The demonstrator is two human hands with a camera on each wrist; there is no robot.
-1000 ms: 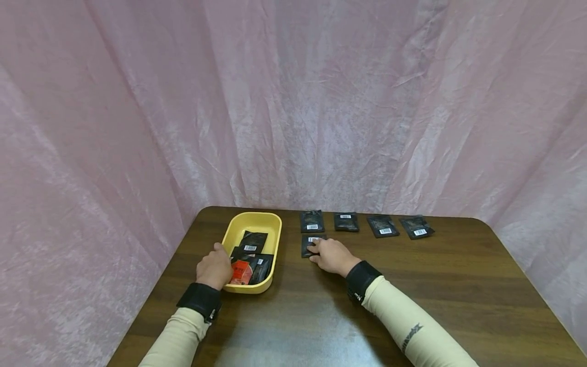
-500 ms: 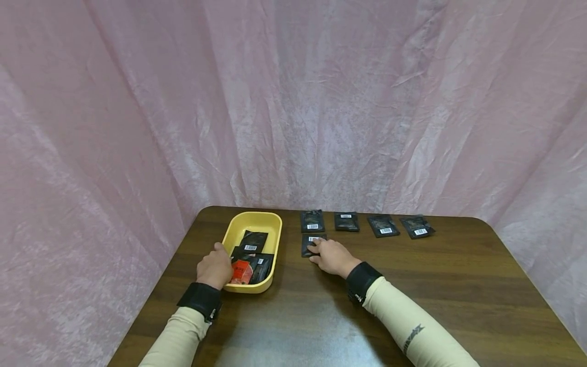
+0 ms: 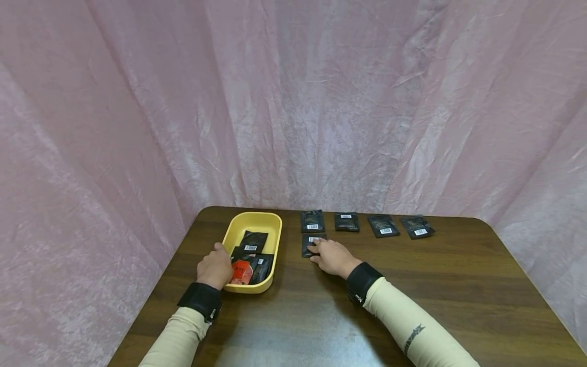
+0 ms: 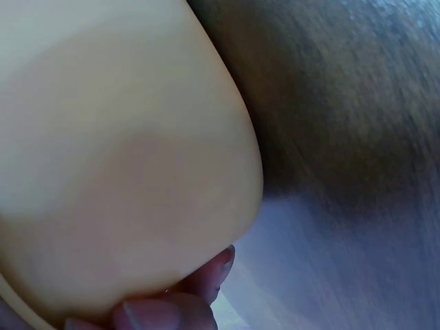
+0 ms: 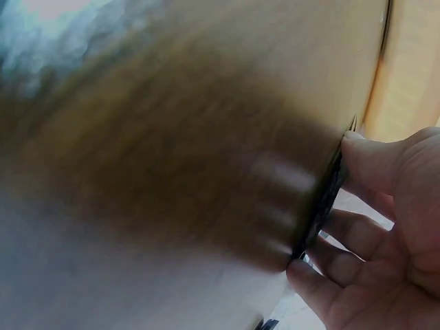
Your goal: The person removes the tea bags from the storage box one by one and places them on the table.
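Observation:
A yellow plastic bin (image 3: 271, 280) stands at the table's left, with several black packets inside. One packet in it (image 3: 241, 271) shows a red-orange label. My left hand (image 3: 214, 267) grips the bin's left side near the front; the left wrist view shows curled fingers (image 4: 148, 314) against its outer wall. To the right of the bin, a black packet (image 3: 308, 252) with a white barcode lies on the table. My right hand (image 3: 336, 257) holds this packet, covering its right part. In the right wrist view, the thumb (image 5: 371, 155) and fingers meet the thin packet's edges (image 5: 323, 199).
Behind the held packet, a row of black packets runs along the table's back edge: one at its left end (image 3: 312, 220), then others (image 3: 346, 222), (image 3: 383, 226) and a right-end packet (image 3: 417, 227). A pink curtain (image 3: 321, 112) hangs behind the brown wooden table (image 3: 435, 275).

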